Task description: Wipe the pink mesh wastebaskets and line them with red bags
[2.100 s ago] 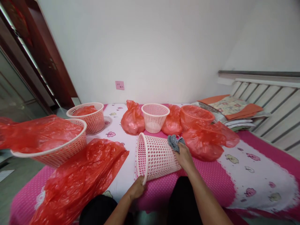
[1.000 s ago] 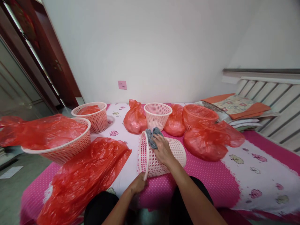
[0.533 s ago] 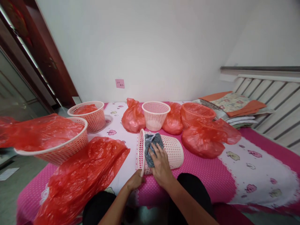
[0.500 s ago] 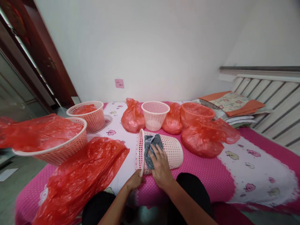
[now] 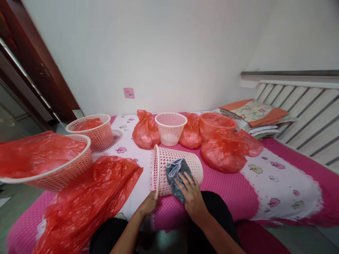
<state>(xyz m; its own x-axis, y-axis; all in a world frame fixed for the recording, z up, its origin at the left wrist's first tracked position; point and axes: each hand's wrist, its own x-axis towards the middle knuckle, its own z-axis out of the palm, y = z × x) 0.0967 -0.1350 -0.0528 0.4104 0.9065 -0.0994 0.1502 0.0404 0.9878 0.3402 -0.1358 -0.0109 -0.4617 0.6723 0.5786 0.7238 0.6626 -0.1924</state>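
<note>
A pale pink perforated plastic basket lies on its side in front of me, its open rim facing left. My left hand is closed on the near lower edge of that rim. Under my right hand is a folded grey-blue cloth, pressed against the basket's near side wall. The right fingers lie bent over the cloth, and its far edge is bunched up. A spread-out red plastic bag lies to the left of my left hand.
Behind stand an upright basket and tied red bags. Two bag-filled baskets are on the left; a red-wrapped basket and full bag are at right. Folded fabrics lie by a white headboard.
My right hand has slid the cloth toward me and slightly right, down the basket's side. The left hand keeps its grip on the rim. The whole view has shifted a little.
</note>
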